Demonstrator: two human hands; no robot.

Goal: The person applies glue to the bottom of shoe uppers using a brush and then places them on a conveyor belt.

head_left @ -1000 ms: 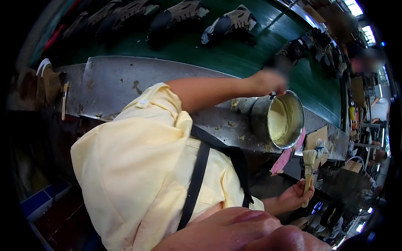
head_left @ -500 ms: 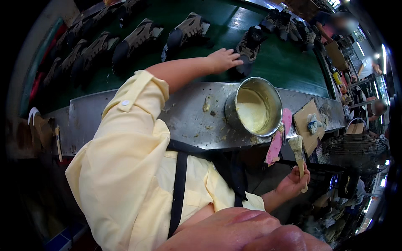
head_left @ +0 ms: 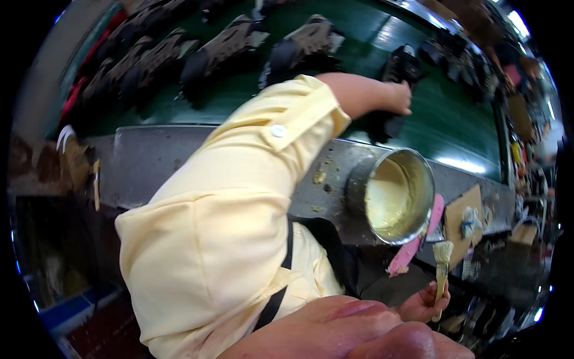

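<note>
My left hand [head_left: 397, 99] is over the middle of a dark shoe [head_left: 402, 64] on the green surface, its fingers closed round the shoe's side; motion blurs the grip. The shoe's toe points toward me. Low on the right, my right hand [head_left: 422, 302] holds a brush [head_left: 442, 263] by its wooden handle, pale bristles up. Between the hands a metal pot [head_left: 357, 190] stands on the metal ledge, with creamy, pale yellow paste [head_left: 388, 194] inside and smeared on its wall.
Rows of grey-and-black shoes [head_left: 224, 46] stand on the green belt-like surface [head_left: 442, 128] at left, more shoes [head_left: 460, 63] at far right. By the pot lie a pink strip [head_left: 406, 254] and cardboard [head_left: 457, 215]. Another brush [head_left: 97, 185] is at left. A person [head_left: 520, 66] is at far right.
My left hand has reached farther from the shoe's toe to its middle, its fingers closing. The view has shifted. My right hand still holds the brush upright.
</note>
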